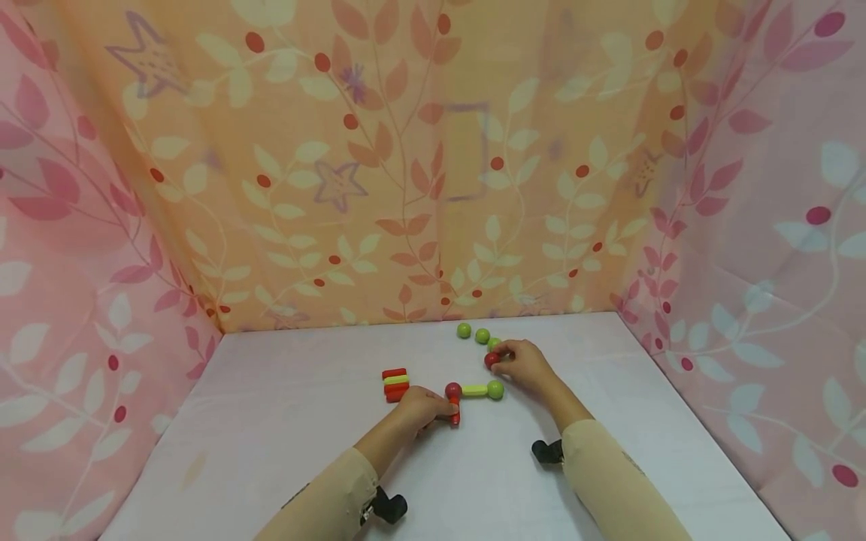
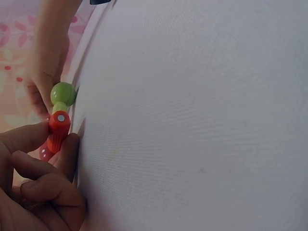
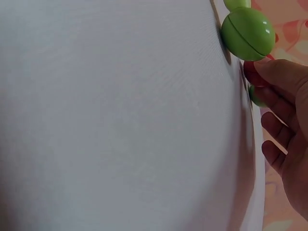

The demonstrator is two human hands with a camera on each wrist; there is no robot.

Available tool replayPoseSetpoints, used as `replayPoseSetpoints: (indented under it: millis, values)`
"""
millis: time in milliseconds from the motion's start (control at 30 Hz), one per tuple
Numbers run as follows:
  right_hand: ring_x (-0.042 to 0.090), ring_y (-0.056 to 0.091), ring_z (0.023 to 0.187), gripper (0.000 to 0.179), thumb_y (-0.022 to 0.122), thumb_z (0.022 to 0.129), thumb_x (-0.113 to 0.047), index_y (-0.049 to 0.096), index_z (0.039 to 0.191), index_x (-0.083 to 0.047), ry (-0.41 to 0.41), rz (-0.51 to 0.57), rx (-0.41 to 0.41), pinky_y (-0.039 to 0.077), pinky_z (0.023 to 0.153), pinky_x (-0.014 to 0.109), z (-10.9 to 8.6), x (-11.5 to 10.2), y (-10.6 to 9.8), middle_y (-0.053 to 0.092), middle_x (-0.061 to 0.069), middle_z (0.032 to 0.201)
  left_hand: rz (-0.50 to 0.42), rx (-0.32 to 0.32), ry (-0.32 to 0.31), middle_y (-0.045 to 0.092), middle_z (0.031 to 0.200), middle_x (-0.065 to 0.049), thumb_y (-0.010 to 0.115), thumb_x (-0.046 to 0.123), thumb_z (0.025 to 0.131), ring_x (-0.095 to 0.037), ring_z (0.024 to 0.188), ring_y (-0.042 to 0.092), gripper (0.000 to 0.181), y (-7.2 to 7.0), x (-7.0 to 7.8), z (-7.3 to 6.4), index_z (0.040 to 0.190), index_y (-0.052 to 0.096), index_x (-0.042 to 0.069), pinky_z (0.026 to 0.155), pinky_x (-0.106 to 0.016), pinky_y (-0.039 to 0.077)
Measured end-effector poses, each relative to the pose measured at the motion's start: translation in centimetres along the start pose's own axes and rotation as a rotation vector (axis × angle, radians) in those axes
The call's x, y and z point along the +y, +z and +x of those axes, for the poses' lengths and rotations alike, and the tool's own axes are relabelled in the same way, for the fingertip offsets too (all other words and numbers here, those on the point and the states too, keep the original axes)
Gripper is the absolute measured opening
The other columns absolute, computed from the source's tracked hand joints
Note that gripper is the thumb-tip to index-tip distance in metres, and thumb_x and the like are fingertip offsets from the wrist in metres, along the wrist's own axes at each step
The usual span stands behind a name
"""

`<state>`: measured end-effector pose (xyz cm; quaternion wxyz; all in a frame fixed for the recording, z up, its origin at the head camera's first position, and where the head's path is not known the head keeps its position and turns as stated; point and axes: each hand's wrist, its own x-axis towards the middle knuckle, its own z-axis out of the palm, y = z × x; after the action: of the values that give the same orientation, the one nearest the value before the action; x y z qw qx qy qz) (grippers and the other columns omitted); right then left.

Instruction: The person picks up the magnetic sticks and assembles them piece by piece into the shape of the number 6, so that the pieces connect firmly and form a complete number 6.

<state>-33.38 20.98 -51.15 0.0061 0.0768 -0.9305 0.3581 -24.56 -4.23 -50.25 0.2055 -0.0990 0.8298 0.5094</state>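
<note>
My left hand [image 1: 424, 408] pinches a red rod [image 1: 455, 412] between thumb and finger. In the left wrist view the rod [image 2: 59, 130] shows a round metal dot on its end. Its far end meets a red ball [image 1: 453, 391], from which a yellow-green rod [image 1: 475, 391] runs right to a green ball [image 1: 496, 389]. Farther back, my right hand [image 1: 526, 368] pinches another red ball [image 1: 492, 361] with thumb and fingertips. In the right wrist view this red ball [image 3: 254, 74] is partly hidden by the thumb and the nearer green ball [image 3: 249, 33].
Behind the right hand, green balls [image 1: 464, 330] lie in a slanting row. Left of the joined pieces is a stack-like row of red and yellow-green rods [image 1: 395, 382]. A white cloth covers the table [image 1: 284, 421]; patterned curtains [image 1: 406, 188] enclose its back and sides.
</note>
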Motion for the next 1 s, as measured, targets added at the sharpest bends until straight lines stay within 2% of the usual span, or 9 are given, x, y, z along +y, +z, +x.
replayPoseSetpoints:
  millis: [167,367,600,767,1000]
  values:
    - [0.019,0.052,0.089,0.032,0.077,0.072,-0.033,0.065,0.099,-0.021,0.009,-0.005,0.003,0.043,0.075,0.035,-0.5,-0.5,-0.4,0.062,-0.006,0.093,-0.007,-0.009,0.021,0.042,0.051,0.002,0.079,0.037,0.066,-0.015,0.043,0.034,0.027,0.0,-0.1,0.0,0.072,0.068,0.014,0.041,-0.026,0.023]
    - [0.020,0.050,0.095,0.031,0.076,0.071,-0.042,0.065,0.096,-0.028,-0.019,-0.011,0.027,0.040,0.078,0.034,-1.5,-1.7,-0.9,0.061,-0.010,0.092,-0.006,-0.013,0.009,0.043,0.051,0.002,0.079,0.037,0.067,-0.016,0.043,0.034,0.028,-0.2,0.0,-0.2,0.073,0.068,0.013,0.041,-0.026,0.023]
    - [0.022,0.050,0.095,0.032,0.076,0.070,-0.042,0.065,0.097,-0.029,-0.013,0.038,0.023,0.040,0.074,0.034,-4.0,-3.8,-0.7,0.061,-0.011,0.091,0.001,-0.020,0.011,0.044,0.054,0.001,0.078,0.039,0.068,-0.016,0.044,0.035,0.030,-0.3,0.2,-0.1,0.075,0.068,0.011,0.041,-0.026,0.025]
    - [0.021,0.051,0.094,0.029,0.076,0.070,-0.043,0.064,0.094,-0.032,-0.019,0.060,0.015,0.041,0.073,0.033,-5.8,-4.6,0.0,0.060,-0.013,0.089,-0.006,-0.013,0.009,0.055,0.064,-0.003,0.078,0.039,0.068,-0.018,0.050,0.037,0.030,-0.2,0.2,0.1,0.076,0.067,0.012,0.044,-0.027,0.026]
    - [0.017,0.052,0.091,0.033,0.074,0.069,-0.048,0.064,0.095,-0.031,-0.047,0.088,-0.032,0.041,0.078,0.036,-8.0,-5.5,1.1,0.060,-0.014,0.089,-0.036,0.000,0.000,0.052,0.063,-0.002,0.078,0.036,0.069,-0.018,0.052,0.038,0.029,-0.1,0.2,0.5,0.077,0.066,0.011,0.045,-0.027,0.027]
